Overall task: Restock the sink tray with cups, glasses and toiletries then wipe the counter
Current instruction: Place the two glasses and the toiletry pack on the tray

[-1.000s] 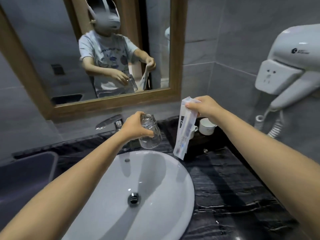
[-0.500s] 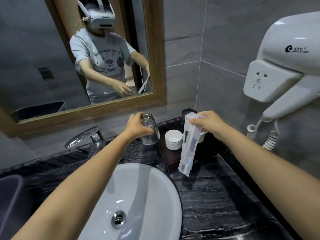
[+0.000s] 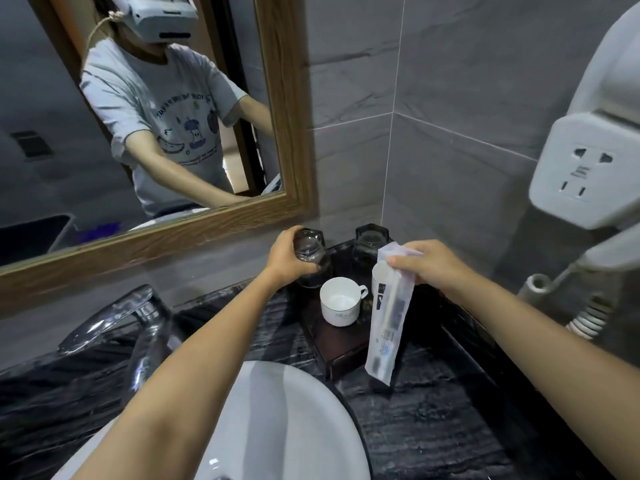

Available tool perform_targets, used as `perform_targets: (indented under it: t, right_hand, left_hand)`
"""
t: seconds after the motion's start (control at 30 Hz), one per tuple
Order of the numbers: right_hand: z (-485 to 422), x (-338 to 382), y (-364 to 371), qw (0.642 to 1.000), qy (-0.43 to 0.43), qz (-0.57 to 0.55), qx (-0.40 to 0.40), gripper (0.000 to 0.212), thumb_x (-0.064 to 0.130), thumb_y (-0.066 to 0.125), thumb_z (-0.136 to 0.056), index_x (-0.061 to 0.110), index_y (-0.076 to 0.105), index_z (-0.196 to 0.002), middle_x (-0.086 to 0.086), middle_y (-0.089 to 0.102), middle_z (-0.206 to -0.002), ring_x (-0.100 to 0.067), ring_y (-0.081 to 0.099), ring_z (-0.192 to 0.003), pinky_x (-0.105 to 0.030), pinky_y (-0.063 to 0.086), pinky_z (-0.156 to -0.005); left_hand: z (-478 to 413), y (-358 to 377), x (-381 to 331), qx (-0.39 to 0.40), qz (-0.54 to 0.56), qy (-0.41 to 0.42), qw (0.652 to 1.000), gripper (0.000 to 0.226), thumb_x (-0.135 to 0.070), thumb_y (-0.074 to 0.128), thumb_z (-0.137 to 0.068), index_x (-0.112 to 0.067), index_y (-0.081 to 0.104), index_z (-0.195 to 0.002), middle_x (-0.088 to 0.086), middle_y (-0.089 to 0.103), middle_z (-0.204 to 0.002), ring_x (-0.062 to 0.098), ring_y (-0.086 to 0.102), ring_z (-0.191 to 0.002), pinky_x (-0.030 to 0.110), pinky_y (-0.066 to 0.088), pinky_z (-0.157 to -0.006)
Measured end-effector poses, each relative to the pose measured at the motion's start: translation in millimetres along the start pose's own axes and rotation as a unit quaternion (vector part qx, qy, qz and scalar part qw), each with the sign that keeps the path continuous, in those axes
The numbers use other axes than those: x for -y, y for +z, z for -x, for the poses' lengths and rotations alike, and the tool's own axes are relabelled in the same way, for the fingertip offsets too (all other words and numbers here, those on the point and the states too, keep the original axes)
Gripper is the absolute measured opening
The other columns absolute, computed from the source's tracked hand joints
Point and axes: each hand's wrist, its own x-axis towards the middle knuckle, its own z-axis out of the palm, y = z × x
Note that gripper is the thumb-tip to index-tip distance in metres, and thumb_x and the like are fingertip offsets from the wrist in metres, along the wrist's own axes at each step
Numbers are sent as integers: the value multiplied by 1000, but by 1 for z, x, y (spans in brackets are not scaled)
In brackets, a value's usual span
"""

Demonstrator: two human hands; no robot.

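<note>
My left hand (image 3: pixel 289 258) grips an upside-down clear glass (image 3: pixel 311 252) at the back left corner of the dark tray (image 3: pixel 346 351); whether its rim touches the tray I cannot tell. A second upside-down glass (image 3: pixel 370 242) stands at the tray's back. A white cup (image 3: pixel 341 301) with a handle sits upright in the tray's middle. Another white cup (image 3: pixel 378 276) is mostly hidden behind the packet. My right hand (image 3: pixel 427 263) pinches the top of a long clear toothbrush packet (image 3: pixel 389 317), which hangs down over the tray's right side.
The tray stands in the corner of a black marble counter (image 3: pixel 433 410). A white basin (image 3: pixel 277 427) and chrome tap (image 3: pixel 114 323) lie at the front left. A wall hair dryer (image 3: pixel 588 168) with coiled cord hangs on the right. A framed mirror (image 3: pixel 287 116) is behind.
Both hands have moved forward and right toward the tray. The glass has gone from over the basin to the tray's back left corner. The packet now hangs over the tray's right side.
</note>
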Motion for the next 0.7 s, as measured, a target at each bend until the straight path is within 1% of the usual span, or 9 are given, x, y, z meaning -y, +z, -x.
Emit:
perform_targets:
  t: [0.13,0.23,0.33,0.37,0.43,0.53,0.6,0.7]
  right_hand:
    - [-7,-5,3,1000,0,7,-1,34,16,67,-81,-16,58,-89,-14,57,-78,-23,55,-73,-36,45,-71]
    - [-7,-9,4,1000,2,5,-4,31,16,66,-82,-14,61,-88,-14,59,-79,-24,56,-74,-36,46,-71]
    - [-6,-10,4,1000,2,-2,3,20,15,66,-83,-5,64,-81,-13,59,-77,-24,57,-72,-34,47,-67]
    - [-6,-10,5,1000,2,-5,5,18,14,66,-84,-4,64,-82,-14,59,-77,-24,57,-72,-32,48,-64]
    - [-6,-11,8,1000,2,-11,7,22,12,65,-84,-9,64,-88,-15,60,-79,-24,58,-72,-30,49,-61]
    - [-5,-14,13,1000,8,-18,9,24,12,65,-84,-10,64,-93,-15,62,-81,-24,60,-73,-30,51,-62]
    - [-4,-15,14,1000,9,-21,10,22,13,66,-84,-7,65,-92,-14,62,-81,-23,59,-73,-29,50,-63]
    - [-3,-19,12,1000,7,-15,3,24,16,68,-82,-7,65,-89,-12,61,-78,-22,57,-73,-32,47,-69]
  left_hand:
    - [-10,13,7,30,-18,21,999,87,-15,84,-58,-12,39,-133,13,45,-134,28,47,-122,31,39,-98]
    - [-14,20,12,37,-26,27,999,86,-15,83,-60,-11,39,-134,14,45,-135,27,45,-123,26,37,-95]
    - [-17,23,15,34,-19,23,999,88,-16,84,-59,-11,39,-135,15,44,-136,28,45,-125,28,37,-98]
    - [-19,24,16,37,-19,20,999,89,-16,84,-59,-11,38,-135,15,44,-137,28,44,-125,29,37,-100]
    - [-20,24,17,44,-26,20,998,89,-16,84,-60,-11,38,-135,16,44,-136,28,44,-125,30,37,-101]
    - [-20,24,18,50,-33,27,998,88,-16,83,-60,-11,38,-136,16,43,-137,29,44,-125,31,37,-101]
    - [-21,25,16,50,-33,26,998,88,-17,83,-61,-11,37,-136,15,42,-138,29,43,-126,31,37,-101]
    - [-22,28,17,50,-24,20,998,89,-18,83,-60,-11,37,-136,14,42,-138,29,44,-126,33,38,-101]
